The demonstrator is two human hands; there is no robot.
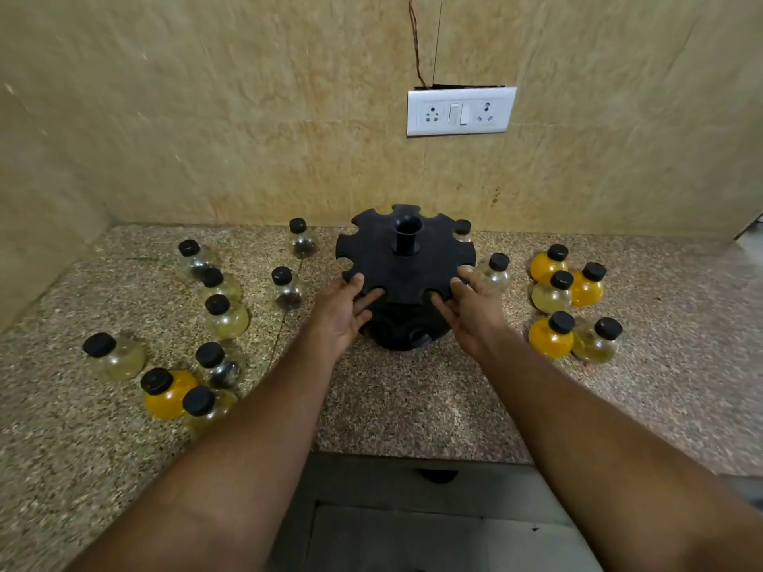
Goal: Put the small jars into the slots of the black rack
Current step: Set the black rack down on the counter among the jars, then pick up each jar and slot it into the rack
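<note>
A round black rack with notched slots around its rim and a centre post stands mid-counter near the wall; the slots I can see hold no jars. My left hand grips its near left edge, thumb on top. My right hand grips the near right edge the same way. Several small round jars with black caps stand on the counter: a yellow-filled one and clear ones at left, orange ones and pale ones at right, one jar just beyond my right hand.
The speckled stone counter meets a beige wall at the back and left. A white socket plate sits on the wall above the rack. A drawer front shows below the counter's near edge. One jar stands behind the rack.
</note>
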